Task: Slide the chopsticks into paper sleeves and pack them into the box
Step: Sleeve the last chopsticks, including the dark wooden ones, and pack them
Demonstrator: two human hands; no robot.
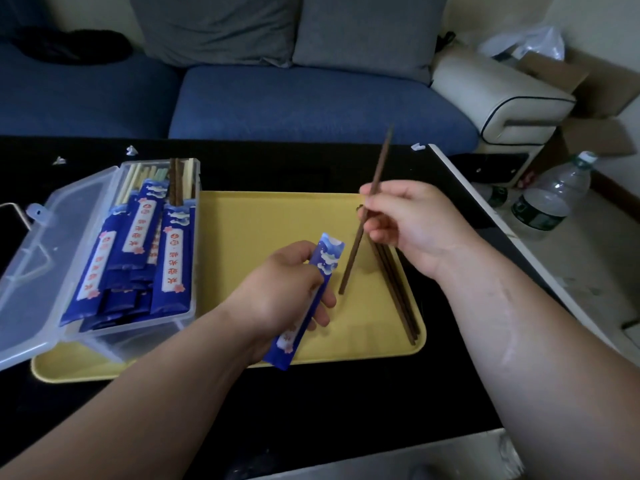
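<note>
Head view, step: you are about to thread a chopstick (353, 254) into a paper sleeve (327, 258); it is not yet in.
Left hand (280, 285): your fingers curl round the sleeve's middle, and its cloud-printed far end stands free above them.
Right hand (412, 226): you pinch the dark chopstick partway along, with its lower tip down near the yellow tray (277, 216), just right of the sleeve. Whether a second stick lies behind it is unclear.
Aim: the cloud-printed end is probably the mouth, so bring the tip up to it and line the stick along the sleeve.
Grip: loosen your left fingers a little so the paper can open, since a tight squeeze likely flattens the mouth.
Feed: push slowly, because thin paper may buckle or tear if the tip catches.
Stock: loose chopsticks (398, 289) lie along the tray's right side, under your right hand.
Box (138, 330): it sits open at the tray's left end, with filled sleeves (173, 258) leaning inside.
</note>
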